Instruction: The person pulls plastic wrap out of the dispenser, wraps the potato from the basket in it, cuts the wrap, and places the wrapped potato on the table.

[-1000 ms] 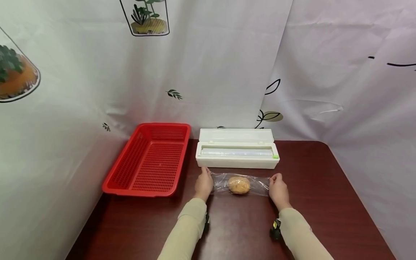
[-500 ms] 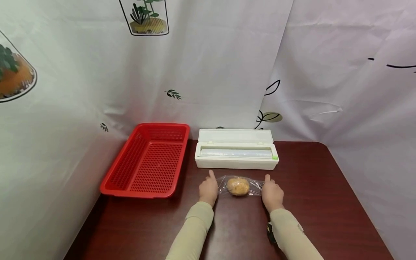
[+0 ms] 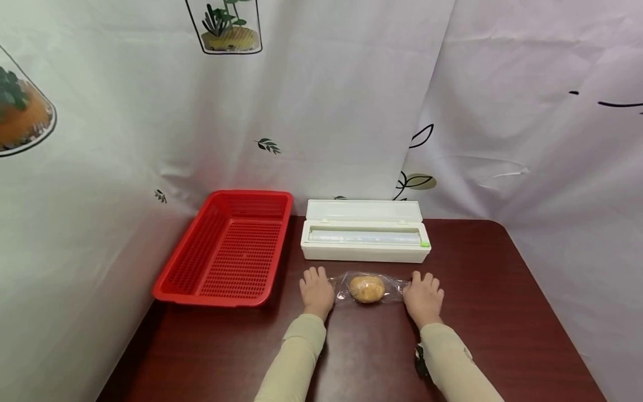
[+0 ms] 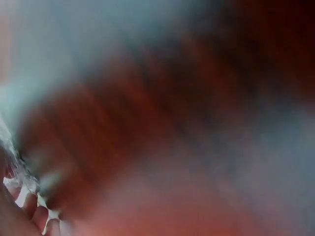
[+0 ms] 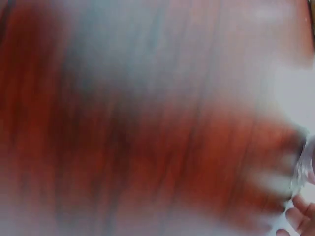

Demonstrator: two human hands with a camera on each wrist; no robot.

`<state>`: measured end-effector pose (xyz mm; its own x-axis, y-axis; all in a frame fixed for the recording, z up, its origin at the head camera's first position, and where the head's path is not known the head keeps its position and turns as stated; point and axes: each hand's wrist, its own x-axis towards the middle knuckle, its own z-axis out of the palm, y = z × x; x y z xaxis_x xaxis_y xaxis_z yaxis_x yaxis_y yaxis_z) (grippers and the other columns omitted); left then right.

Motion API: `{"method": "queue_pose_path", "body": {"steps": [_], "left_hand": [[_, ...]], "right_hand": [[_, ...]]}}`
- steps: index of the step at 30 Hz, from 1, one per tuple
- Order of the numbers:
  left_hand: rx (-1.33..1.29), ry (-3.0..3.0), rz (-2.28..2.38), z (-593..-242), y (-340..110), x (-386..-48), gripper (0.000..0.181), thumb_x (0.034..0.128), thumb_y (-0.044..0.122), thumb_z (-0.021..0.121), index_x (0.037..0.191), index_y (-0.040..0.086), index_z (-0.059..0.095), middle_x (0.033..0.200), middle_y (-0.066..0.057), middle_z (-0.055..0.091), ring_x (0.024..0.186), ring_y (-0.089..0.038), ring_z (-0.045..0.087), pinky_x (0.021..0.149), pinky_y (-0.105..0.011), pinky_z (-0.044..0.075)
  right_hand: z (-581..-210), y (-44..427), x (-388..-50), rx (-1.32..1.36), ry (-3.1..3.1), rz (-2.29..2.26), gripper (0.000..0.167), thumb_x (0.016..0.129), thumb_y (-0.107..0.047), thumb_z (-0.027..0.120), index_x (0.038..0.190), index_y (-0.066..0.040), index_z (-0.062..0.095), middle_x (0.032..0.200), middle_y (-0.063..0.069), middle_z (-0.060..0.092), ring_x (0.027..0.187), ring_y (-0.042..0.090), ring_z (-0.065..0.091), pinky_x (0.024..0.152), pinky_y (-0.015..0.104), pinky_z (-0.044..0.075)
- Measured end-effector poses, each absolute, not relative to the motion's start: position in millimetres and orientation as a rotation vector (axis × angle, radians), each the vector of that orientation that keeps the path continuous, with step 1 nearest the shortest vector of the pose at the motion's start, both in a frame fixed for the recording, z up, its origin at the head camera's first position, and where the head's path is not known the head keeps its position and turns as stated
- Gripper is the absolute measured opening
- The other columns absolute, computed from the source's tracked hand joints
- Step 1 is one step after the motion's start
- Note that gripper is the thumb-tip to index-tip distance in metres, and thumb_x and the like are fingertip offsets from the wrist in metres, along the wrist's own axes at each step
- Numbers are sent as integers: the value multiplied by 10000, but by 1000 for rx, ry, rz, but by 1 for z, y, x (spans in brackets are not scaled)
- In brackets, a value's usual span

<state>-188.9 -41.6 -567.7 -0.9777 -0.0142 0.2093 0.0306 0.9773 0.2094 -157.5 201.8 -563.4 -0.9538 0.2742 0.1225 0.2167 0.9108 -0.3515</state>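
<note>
A golden-tan oval item, either a bread roll or a potato, lies wrapped in clear plastic wrap in the head view. My left hand holds the wrap's left end, bunched narrow at the thumb side. At the opposite end my right hand grips the other gathered tail. Fingers and crinkled film show at the lower left of the blurred left wrist view. The right wrist view has fingertips beside the film at its right edge. Both thumbs are largely hidden in the head view.
Behind the hands stands a white plastic-wrap dispenser, lid raised, with a film roll inside. A red perforated basket sits to the left on the dark wooden table. Printed cloth hangs behind and at the sides.
Both hands have come closer to the wrapped item, and the flat film ends have bunched into narrow tails. Since half a second ago, the hands have rotated, with several fingers now showing.
</note>
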Motion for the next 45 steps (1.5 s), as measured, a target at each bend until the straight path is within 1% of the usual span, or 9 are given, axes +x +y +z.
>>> {"method": "queue_pose_path", "body": {"steps": [2, 7, 14, 20, 25, 30, 35, 40, 45], "left_hand": [[27, -2874, -381, -569, -46, -188, 181, 865, 180, 533, 959, 34, 485, 929, -142, 433, 916, -309, 408, 753, -420, 359], [105, -2854, -480, -569, -55, -186, 278, 893, 260, 564, 973, 6, 483, 942, -169, 417, 937, -336, 392, 789, -432, 329], [150, -2889, -481, -572, -63, -185, 322, 925, 324, 535, 961, 10, 473, 940, -164, 398, 945, -331, 375, 796, -428, 317], [344, -2885, -708, -564, -71, -189, 386, 810, 374, 681, 854, 12, 557, 946, -213, 451, 954, -373, 390, 797, -472, 317], [498, -2881, -836, -559, -78, -189, 402, 765, 401, 717, 771, 25, 577, 959, -219, 488, 981, -383, 415, 849, -503, 315], [513, -2863, -856, -560, -83, -188, 404, 845, 416, 628, 851, 12, 618, 969, -227, 510, 990, -398, 434, 853, -514, 328], [542, -2760, -1073, -552, -84, -188, 352, 946, 367, 473, 837, 41, 548, 910, -176, 517, 964, -378, 441, 836, -507, 310], [383, -2730, -1064, -538, -80, -182, 216, 900, 253, 529, 778, 78, 494, 803, -112, 506, 881, -332, 452, 790, -478, 341], [110, -2982, -895, -518, -75, -173, 162, 816, 248, 527, 713, 125, 506, 721, -62, 547, 710, -246, 505, 621, -401, 403]], "right_hand": [[-562, 207, -156, -362, -2911, 543, 230, 885, -163, 488, 1048, -1, 504, 982, 238, 425, 951, 409, 377, 733, 537, 331], [-562, 216, -154, -303, -2929, 519, 222, 919, -206, 515, 929, 16, 520, 921, 221, 472, 912, 399, 416, 722, 532, 348], [-556, 216, -152, -324, -3015, 582, 251, 934, -255, 531, 888, -8, 528, 901, 179, 498, 895, 370, 424, 716, 501, 359], [-547, 221, -150, -330, -3096, 795, 212, 918, -256, 554, 848, -64, 498, 879, 136, 463, 882, 358, 421, 700, 482, 351], [-544, 229, -148, -379, -3077, 991, 137, 875, -207, 616, 837, -79, 584, 867, 115, 537, 883, 352, 470, 712, 476, 367], [-544, 234, -147, -429, -3042, 1103, 114, 874, -167, 593, 850, -58, 621, 882, 111, 611, 923, 355, 490, 757, 494, 381], [-548, 233, -145, -318, -2973, 1191, 176, 898, -183, 573, 968, -33, 631, 913, 123, 561, 939, 336, 447, 774, 469, 353], [-550, 234, -142, -112, -2963, 1238, 240, 878, -202, 633, 1049, -36, 647, 966, 126, 521, 943, 304, 416, 777, 441, 354], [-545, 236, -136, -49, -3000, 1198, 120, 853, -145, 652, 930, -53, 669, 820, 54, 533, 758, 206, 473, 671, 354, 385]]}}
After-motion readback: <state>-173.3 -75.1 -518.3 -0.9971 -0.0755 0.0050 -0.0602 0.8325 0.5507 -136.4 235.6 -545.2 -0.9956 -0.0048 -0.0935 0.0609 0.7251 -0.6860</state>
